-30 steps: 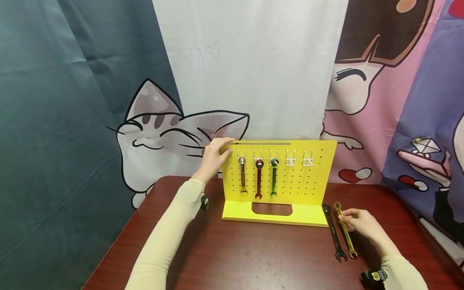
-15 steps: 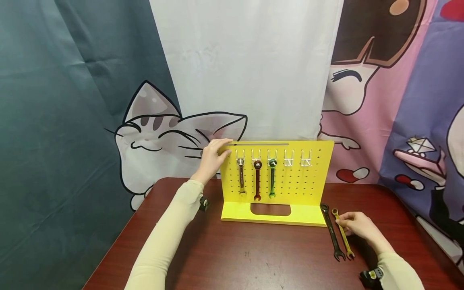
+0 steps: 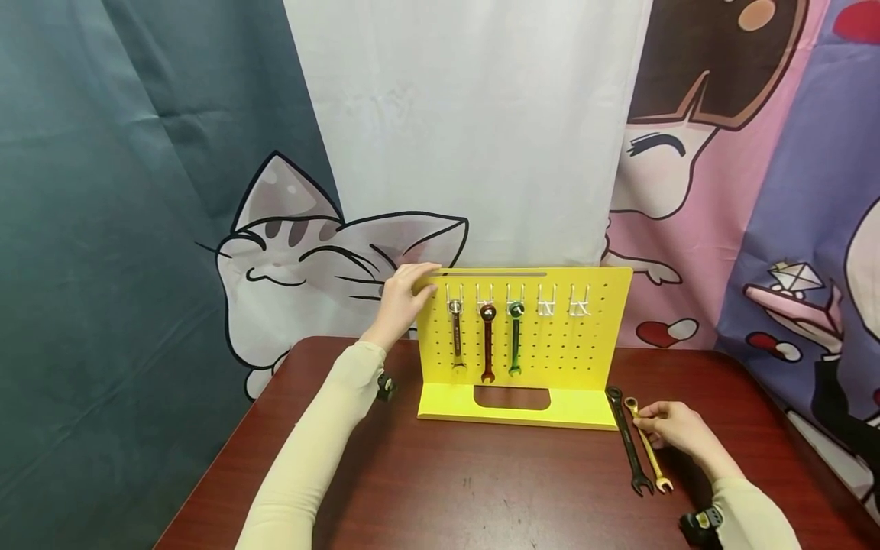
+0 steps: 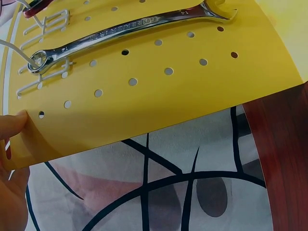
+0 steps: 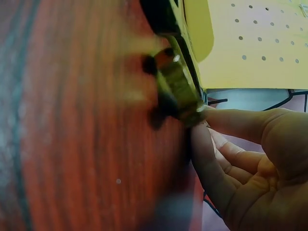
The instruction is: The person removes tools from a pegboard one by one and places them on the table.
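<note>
My left hand (image 3: 402, 302) grips the upper left corner of a yellow pegboard (image 3: 594, 344), thumb on its front face. Three combination wrenches hang there by their ring ends: a silver wrench (image 3: 457, 340), a red wrench (image 3: 488, 347) and a green wrench (image 3: 516, 344). To the right of the board's base, my right hand (image 3: 681, 431) pinches a gold wrench (image 3: 651, 457) near its ring end between thumb and fingers. A black wrench (image 3: 629, 443) lies close along its left side. The right wrist view shows the gold wrench (image 5: 178, 89) blurred and end-on.
Two pairs of white hooks (image 3: 580, 302) on the board's right part carry nothing. The board stands on a dark red wooden table (image 3: 481, 489). A printed cartoon curtain (image 3: 481, 137) hangs behind the table.
The gold wrench and my right hand have shifted slightly left, its ring end nearer the black wrench. My left hand keeps its grip on the board. The head view has moved a little.
</note>
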The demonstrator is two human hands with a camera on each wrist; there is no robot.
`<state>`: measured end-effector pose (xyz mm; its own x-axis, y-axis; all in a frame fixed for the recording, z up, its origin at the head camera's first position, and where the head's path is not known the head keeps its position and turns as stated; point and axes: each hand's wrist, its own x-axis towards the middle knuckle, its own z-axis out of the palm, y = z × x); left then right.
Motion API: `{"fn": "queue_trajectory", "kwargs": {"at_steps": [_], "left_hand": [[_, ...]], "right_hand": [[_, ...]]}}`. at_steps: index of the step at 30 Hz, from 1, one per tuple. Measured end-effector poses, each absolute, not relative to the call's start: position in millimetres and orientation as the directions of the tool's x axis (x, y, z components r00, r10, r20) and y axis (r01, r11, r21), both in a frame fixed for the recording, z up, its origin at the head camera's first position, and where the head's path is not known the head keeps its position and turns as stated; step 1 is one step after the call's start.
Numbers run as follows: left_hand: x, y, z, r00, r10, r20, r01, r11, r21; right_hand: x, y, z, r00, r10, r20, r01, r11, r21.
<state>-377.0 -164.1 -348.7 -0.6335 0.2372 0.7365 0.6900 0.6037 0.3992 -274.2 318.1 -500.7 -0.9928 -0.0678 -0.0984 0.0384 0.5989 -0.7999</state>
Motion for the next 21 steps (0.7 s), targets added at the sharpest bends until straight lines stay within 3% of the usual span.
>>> {"fn": "queue_trajectory", "kwargs": {"at_steps": [21], "left_hand": [[-376.4,-163.9,-347.8,-0.636,0.236,0.735,0.691,0.598,0.406]], "right_hand": [[-270.6,313.6,-497.6,-0.992,-0.040,-0.121,0.076,0.577,-0.813]]}}
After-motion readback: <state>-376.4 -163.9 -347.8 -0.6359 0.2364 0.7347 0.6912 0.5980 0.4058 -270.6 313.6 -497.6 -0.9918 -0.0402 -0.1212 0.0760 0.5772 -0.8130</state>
